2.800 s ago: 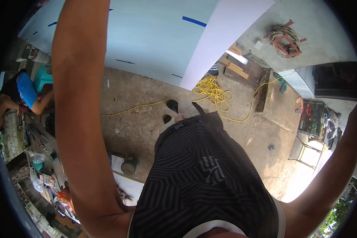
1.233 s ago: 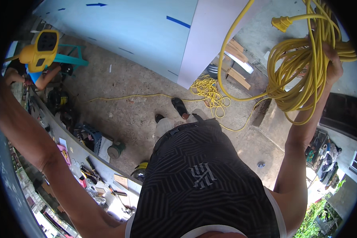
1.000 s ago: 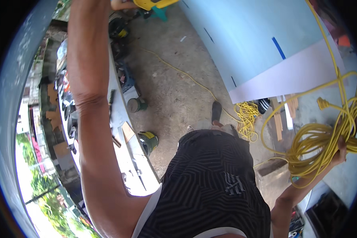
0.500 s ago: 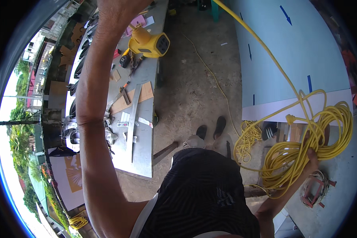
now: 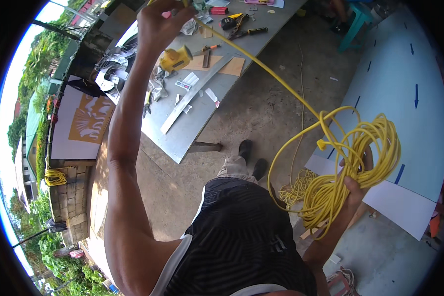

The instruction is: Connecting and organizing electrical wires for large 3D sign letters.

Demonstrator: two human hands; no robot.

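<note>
My right hand (image 5: 357, 180) grips a thick coil of yellow cord (image 5: 360, 163), held out over the concrete floor. One strand of the cord (image 5: 261, 64) runs taut from the coil up to my left hand (image 5: 158, 22), which is raised high and closed on it above the metal workbench (image 5: 192, 128). More loose yellow cord (image 5: 296, 190) lies in a heap on the floor by my feet.
The workbench carries a yellow power tool (image 5: 175, 58), hand tools, a metal strip and a plywood piece. Large pale-blue panels (image 5: 404, 98) with blue arrows lie on the floor to the right. A teal stool (image 5: 355, 22) stands far off. Another yellow coil (image 5: 54, 176) rests on a stone wall, left.
My view has swung so the workbench now lies ahead. My left hand keeps pulling cord up and away, and the coil in my right hand has stayed at about the same height.
</note>
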